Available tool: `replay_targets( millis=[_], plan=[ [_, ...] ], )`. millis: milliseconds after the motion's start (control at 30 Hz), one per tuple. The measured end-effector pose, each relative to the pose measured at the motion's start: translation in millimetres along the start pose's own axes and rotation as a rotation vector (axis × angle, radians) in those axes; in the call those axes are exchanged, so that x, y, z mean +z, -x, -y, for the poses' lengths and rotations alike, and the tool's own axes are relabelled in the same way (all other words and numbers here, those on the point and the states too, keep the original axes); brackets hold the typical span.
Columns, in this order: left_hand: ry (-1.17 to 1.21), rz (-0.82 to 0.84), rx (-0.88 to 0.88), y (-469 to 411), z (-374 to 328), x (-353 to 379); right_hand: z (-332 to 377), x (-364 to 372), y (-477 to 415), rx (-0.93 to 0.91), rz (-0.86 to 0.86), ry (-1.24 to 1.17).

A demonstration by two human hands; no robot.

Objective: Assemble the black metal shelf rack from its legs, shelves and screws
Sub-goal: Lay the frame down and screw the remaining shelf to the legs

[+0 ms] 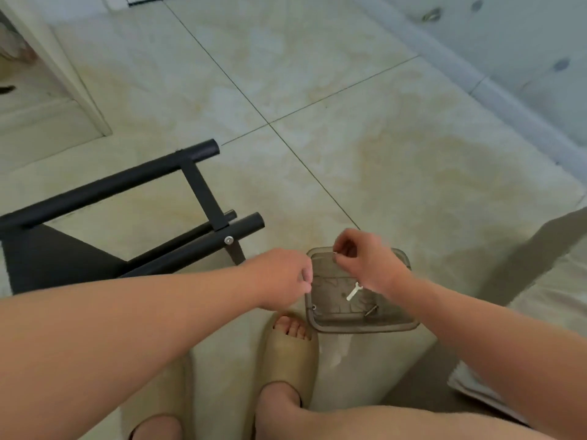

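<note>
The partly built black rack (104,214) lies on the floor at the left, its round legs joined by a flat crossbar with a silver screw head (228,240) showing. A smoky transparent tray (394,323) sits in front of my feet and holds a small white wrench (352,292) and a couple of loose screws (370,310). My right hand (365,258) hovers over the tray's far edge and pinches a small silver screw (334,255) between thumb and fingers. My left hand (282,279) is at the tray's left edge, fingers curled; whether it holds anything is hidden.
My feet in beige slippers (290,350) stand just near the tray. A white door frame (63,71) rises at the far left. A pale blue wall with baseboard (495,87) runs along the right. A grey and white mat (540,300) lies at the right.
</note>
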State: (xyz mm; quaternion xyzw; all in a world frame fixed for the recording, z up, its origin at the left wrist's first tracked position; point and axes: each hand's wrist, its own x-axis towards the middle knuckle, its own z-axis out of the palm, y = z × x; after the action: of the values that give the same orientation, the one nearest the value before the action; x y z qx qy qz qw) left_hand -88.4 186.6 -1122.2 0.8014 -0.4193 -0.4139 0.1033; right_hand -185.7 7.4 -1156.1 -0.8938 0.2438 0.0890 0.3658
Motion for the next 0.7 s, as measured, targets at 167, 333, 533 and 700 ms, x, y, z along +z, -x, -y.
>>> replay_targets(
  millis=[167, 333, 533, 700],
  plan=[
    [0.590, -0.159, -0.273, 52.6, -7.5, -57.5, 98.5, -49.5, 7.8, -0.052, -0.151, -0.115],
    [1.219, -0.380, -0.432, 106.3, 9.0, -101.8, 197.7, -59.4, 27.6, -0.160, -0.206, -0.136],
    [1.657, -0.248, -0.310, 141.9, 26.5, -106.2, 261.0, -18.8, 46.0, -0.203, -0.119, -0.084],
    [1.689, -0.275, -0.299, 147.1, 37.6, -109.5, 267.4, 2.6, 45.4, -0.204, -0.059, -0.072]
  ],
)
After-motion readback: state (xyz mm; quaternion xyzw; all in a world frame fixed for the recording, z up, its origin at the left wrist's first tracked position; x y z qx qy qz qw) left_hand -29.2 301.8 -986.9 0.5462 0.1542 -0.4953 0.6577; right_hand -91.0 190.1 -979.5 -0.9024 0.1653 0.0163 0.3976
